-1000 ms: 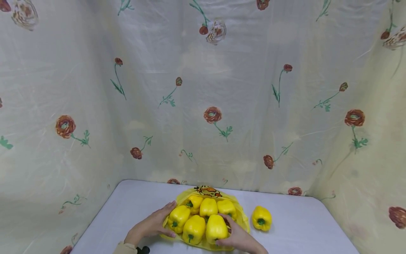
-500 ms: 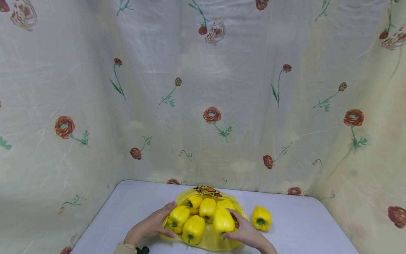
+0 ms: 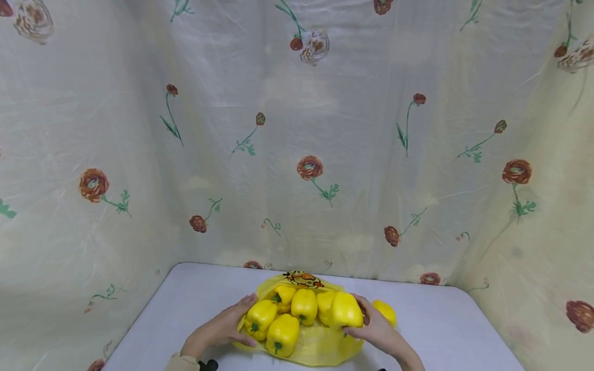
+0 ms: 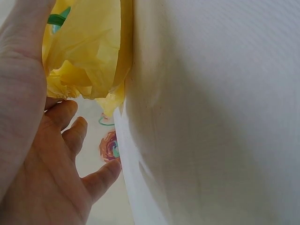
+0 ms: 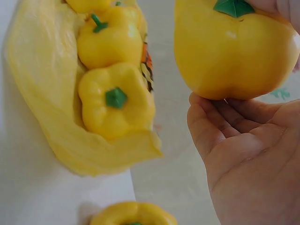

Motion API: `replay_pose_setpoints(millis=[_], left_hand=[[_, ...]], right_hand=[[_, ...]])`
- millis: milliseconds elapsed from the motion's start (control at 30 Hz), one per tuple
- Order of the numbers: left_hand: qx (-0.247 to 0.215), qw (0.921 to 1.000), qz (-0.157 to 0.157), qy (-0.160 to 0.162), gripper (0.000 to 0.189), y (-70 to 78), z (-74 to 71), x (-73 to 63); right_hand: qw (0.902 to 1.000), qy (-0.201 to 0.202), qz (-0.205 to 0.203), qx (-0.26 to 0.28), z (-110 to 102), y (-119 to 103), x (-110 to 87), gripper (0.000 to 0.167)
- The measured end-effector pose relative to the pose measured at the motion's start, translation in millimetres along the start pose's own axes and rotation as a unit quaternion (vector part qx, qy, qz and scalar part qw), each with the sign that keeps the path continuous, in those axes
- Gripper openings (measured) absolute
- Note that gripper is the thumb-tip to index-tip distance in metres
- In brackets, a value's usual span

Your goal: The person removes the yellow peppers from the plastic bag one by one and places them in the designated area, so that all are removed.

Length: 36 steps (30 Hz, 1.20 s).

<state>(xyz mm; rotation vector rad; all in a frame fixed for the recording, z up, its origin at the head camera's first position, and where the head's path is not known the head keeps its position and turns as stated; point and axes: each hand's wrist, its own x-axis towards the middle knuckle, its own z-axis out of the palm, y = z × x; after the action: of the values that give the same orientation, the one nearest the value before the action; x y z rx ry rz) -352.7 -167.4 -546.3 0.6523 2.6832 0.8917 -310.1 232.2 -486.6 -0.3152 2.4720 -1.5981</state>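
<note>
My right hand (image 3: 378, 327) holds a yellow bell pepper (image 3: 346, 310) above the right part of a yellow plastic bag (image 3: 320, 348). In the right wrist view, the held bell pepper (image 5: 234, 51) is clear of the bag, with fingers beneath it and the thumb near its green stem. Several other yellow bell peppers (image 3: 283, 335) lie on the bag's left and back parts. My left hand (image 3: 225, 323) rests against the bag's left edge, fingers extended and thumb apart. In the left wrist view, its fingers (image 4: 75, 133) are spread beside the crumpled bag (image 4: 93, 47).
Another yellow bell pepper (image 3: 386, 312) sits on the white table (image 3: 445, 330) to the right of the bag, partly behind my right hand. A flower-patterned curtain (image 3: 352, 170) encloses the table at the back and both sides.
My right hand has lifted the bell pepper off the bag's front and carried it right, now partly covering the loose one. My left hand has stayed put.
</note>
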Motion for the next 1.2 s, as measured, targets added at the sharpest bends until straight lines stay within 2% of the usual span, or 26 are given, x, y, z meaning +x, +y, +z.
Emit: replay_pose_setpoints(millis=[233, 433, 633, 1200], left_hand=[[0.004, 1.0000, -0.002, 0.002, 0.115, -2.8, 0.9, 1.6], [-0.001, 1.0000, -0.009, 0.001, 0.116, -2.4, 0.9, 2.1], [-0.005, 0.9999, -0.012, 0.001, 0.116, -0.4, 0.6, 1.3], [-0.003, 1.0000, -0.001, 0.002, 0.114, -0.8, 0.9, -0.5]], right_hand=[[0.9995, 0.031, -0.006, 0.000, -18.4, 1.0, -3.2, 0.088], [0.9972, 0.073, 0.011, -0.013, -33.1, 4.7, -6.1, 0.086], [0.9942, 0.098, 0.028, -0.036, -48.2, 8.6, -11.2, 0.085], [0.9906, 0.129, 0.040, -0.020, -84.4, 27.1, -24.9, 0.087]])
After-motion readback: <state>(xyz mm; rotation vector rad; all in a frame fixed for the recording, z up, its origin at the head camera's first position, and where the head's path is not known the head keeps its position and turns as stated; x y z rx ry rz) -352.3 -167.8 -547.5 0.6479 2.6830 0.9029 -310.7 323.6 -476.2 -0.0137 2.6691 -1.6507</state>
